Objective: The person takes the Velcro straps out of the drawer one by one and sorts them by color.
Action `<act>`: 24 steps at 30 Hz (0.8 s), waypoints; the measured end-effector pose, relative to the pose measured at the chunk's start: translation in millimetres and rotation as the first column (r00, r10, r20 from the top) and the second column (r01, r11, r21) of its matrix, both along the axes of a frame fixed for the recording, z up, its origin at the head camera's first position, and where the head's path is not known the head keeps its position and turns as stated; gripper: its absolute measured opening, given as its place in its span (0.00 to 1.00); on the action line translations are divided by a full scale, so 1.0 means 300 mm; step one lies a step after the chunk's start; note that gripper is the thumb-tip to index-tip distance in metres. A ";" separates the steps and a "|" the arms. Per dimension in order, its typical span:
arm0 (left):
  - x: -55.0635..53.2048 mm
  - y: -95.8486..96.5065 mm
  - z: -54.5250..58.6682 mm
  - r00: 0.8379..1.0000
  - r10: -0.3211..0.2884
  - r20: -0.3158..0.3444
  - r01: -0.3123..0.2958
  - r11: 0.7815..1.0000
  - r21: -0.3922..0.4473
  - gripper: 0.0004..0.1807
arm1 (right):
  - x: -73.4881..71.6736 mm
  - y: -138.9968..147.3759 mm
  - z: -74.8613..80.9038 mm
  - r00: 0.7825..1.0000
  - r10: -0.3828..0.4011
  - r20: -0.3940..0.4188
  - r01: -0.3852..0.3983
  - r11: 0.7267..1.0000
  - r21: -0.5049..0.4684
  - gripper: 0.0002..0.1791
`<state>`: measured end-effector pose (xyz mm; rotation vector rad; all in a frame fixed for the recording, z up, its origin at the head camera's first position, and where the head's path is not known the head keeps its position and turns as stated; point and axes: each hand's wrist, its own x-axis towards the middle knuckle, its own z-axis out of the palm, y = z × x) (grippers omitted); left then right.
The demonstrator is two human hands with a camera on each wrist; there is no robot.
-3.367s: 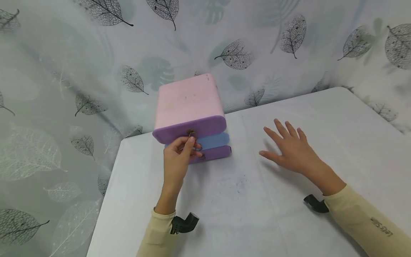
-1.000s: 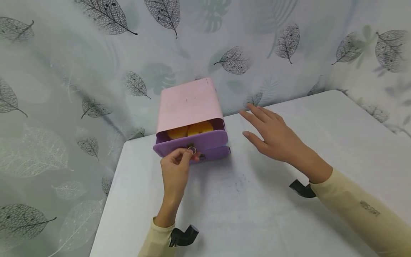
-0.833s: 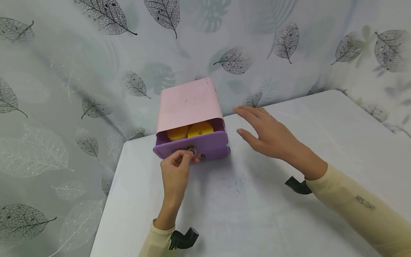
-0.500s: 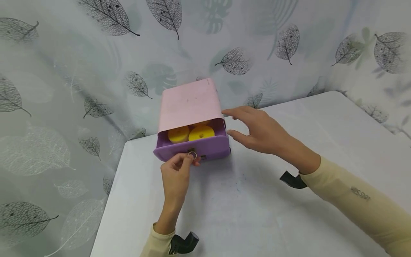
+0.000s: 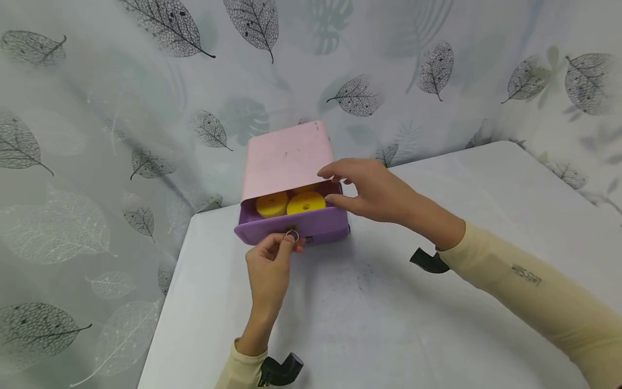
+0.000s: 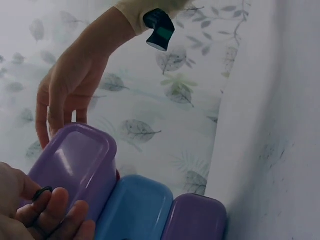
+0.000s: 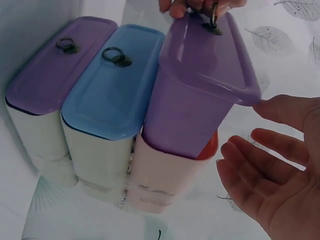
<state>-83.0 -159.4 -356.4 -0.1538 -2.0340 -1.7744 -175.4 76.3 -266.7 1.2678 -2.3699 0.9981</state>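
Drawer further out, rear piece obscured

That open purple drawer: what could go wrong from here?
Pulled further, the purple drawer could leave the pink case and spill its yellow discs. The left hand pinches only a thin ring; it might slip. The fingers of the right hand, beside the drawer, might get caught if it shuts.

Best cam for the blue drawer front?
Right wrist: the whole blue drawer front shows unobstructed, ring pull included. Left wrist gives only part, cropped at the bottom edge. In the head view, the pulled-out purple drawer hides it.
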 end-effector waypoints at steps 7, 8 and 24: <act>0.036 0.006 0.005 1.000 0.022 0.015 -0.022 1.000 -0.013 0.12 | -0.027 -0.042 0.014 0.995 0.055 0.084 -0.058 0.998 0.036 0.15; 0.042 0.006 0.006 1.000 0.025 0.016 -0.025 1.000 -0.014 0.11 | -0.028 -0.045 0.018 0.993 0.056 0.100 -0.061 0.997 0.042 0.16; 0.117 0.004 0.004 0.999 0.024 0.028 -0.023 0.999 -0.028 0.11 | -0.040 -0.122 0.054 0.976 0.097 0.193 -0.157 0.934 0.322 0.22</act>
